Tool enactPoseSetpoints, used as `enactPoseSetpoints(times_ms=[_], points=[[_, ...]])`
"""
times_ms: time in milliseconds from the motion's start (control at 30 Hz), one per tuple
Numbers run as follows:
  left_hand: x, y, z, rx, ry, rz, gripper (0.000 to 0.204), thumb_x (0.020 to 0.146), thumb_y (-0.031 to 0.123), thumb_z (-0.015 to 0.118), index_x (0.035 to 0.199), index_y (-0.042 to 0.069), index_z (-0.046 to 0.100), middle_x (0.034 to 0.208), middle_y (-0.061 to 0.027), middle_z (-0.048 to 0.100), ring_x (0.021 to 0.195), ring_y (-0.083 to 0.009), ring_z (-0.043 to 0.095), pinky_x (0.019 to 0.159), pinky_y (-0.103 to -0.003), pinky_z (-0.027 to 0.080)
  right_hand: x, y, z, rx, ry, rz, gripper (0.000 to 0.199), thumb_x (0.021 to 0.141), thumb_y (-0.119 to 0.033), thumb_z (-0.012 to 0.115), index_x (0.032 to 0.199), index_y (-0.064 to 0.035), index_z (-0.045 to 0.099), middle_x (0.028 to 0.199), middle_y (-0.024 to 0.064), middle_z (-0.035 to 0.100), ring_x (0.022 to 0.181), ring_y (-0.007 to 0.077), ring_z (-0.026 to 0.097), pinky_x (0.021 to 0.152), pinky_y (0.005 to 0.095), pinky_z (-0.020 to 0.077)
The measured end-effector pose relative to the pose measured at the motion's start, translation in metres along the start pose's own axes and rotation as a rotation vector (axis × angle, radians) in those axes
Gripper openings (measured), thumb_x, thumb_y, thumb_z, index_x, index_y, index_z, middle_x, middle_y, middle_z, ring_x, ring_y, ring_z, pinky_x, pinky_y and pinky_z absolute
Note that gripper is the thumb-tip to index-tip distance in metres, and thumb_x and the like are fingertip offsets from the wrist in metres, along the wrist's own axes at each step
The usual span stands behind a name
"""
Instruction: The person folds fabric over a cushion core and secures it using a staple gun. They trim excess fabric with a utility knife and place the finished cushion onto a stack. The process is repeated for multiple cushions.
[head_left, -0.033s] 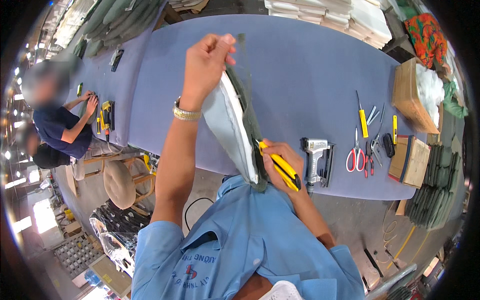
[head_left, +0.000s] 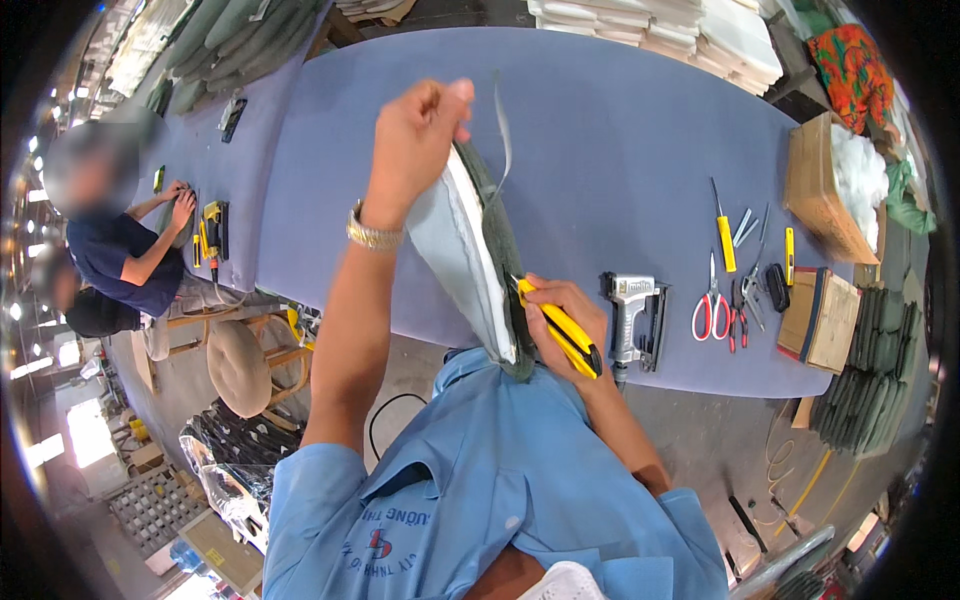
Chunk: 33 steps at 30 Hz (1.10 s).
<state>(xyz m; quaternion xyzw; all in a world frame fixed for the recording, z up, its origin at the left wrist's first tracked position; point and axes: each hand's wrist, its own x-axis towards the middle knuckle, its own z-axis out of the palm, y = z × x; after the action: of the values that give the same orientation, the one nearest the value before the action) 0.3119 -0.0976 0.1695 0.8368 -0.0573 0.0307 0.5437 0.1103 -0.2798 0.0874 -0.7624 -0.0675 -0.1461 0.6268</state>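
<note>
My left hand (head_left: 425,135), a watch on its wrist, is raised above the far end of a seat cushion (head_left: 450,245). Its fingers are pinched together; whether anything is between them is hidden. The cushion tilts from the table edge toward my lap, showing a pale grey-blue face, a white padding layer and dark green fabric along its right edge. A thin grey-green fabric strip (head_left: 507,145) rises in a curve off that fabric, apart from my left fingers. My right hand (head_left: 570,315) is closed around a yellow utility knife (head_left: 572,343), its tip against the green edge.
Right of me on the blue-grey table (head_left: 620,150) lie a staple gun (head_left: 632,320), red-handled scissors (head_left: 711,312), a yellow screwdriver (head_left: 726,245), pliers and a wooden box (head_left: 820,320). A carton (head_left: 815,195) holds white stuffing. At left a co-worker (head_left: 125,240) handles a dark piece.
My left hand has dropped slightly toward me. The strip, straighter and blurred near the fingers before, now curves away to their right. My right hand and the knife have barely moved.
</note>
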Motion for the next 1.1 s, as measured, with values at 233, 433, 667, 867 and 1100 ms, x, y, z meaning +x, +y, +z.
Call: enactPoseSetpoints(times_ms=[233, 433, 667, 867, 1100], points=[[-0.09, -0.036, 0.032, 0.67, -0.268, -0.014, 0.063, 0.09, 0.065, 0.07, 0.077, 0.004, 0.064, 0.066, -0.0116, 0.066, 0.061, -0.0296, 0.065, 0.058, -0.042, 0.05, 0.0, 0.009, -0.001, 0.052, 0.021, -0.03, 0.011, 0.088, -0.004, 0.074, 0.098, -0.0029, 0.07, 0.108, 0.018, 0.076, 0.095, 0.028, 0.075, 0.082, 0.0326, 0.0586], [-0.083, -0.032, 0.044, 0.959, -0.399, 0.098, 0.053, 0.091, 0.055, 0.07, 0.077, 0.005, 0.064, 0.073, -0.0145, 0.069, 0.072, -0.0353, 0.071, 0.061, -0.045, 0.053, -0.005, 0.011, -0.005, 0.03, -0.009, -0.005, 0.013, 0.089, -0.006, 0.074, 0.1, -0.0029, 0.071, 0.108, 0.0165, 0.076, 0.096, 0.0282, 0.075, 0.084, 0.0331, 0.058], [-0.077, -0.046, 0.055, 0.41, -0.488, 0.36, 0.039, 0.098, 0.028, 0.067, 0.072, 0.002, 0.054, 0.06, -0.0092, 0.054, 0.053, -0.0244, 0.053, 0.054, -0.039, 0.041, -0.009, 0.014, -0.005, 0.018, 0.019, -0.009, 0.013, 0.088, -0.005, 0.074, 0.1, -0.0024, 0.071, 0.106, 0.0159, 0.076, 0.097, 0.0274, 0.076, 0.082, 0.0331, 0.0583], [-0.069, -0.069, 0.06, 0.093, -0.477, 0.065, 0.047, 0.101, 0.03, 0.067, 0.068, 0.004, 0.046, 0.059, 0.0024, 0.039, 0.056, -0.0062, 0.038, 0.051, -0.03, 0.032, -0.02, 0.01, -0.006, -0.024, 0.059, -0.016, 0.011, 0.087, -0.002, 0.073, 0.098, -0.0025, 0.07, 0.103, 0.016, 0.077, 0.091, 0.0274, 0.076, 0.079, 0.0328, 0.0587], [-0.066, -0.079, 0.064, 0.017, -0.432, 0.067, 0.047, 0.103, 0.03, 0.067, 0.067, 0.007, 0.047, 0.059, 0.0053, 0.043, 0.052, -0.0028, 0.042, 0.049, -0.026, 0.033, -0.052, -0.002, -0.016, -0.046, 0.066, 0.002, 0.012, 0.085, 0.001, 0.074, 0.095, -0.0023, 0.069, 0.103, 0.0167, 0.077, 0.089, 0.0262, 0.076, 0.076, 0.0315, 0.0587]])
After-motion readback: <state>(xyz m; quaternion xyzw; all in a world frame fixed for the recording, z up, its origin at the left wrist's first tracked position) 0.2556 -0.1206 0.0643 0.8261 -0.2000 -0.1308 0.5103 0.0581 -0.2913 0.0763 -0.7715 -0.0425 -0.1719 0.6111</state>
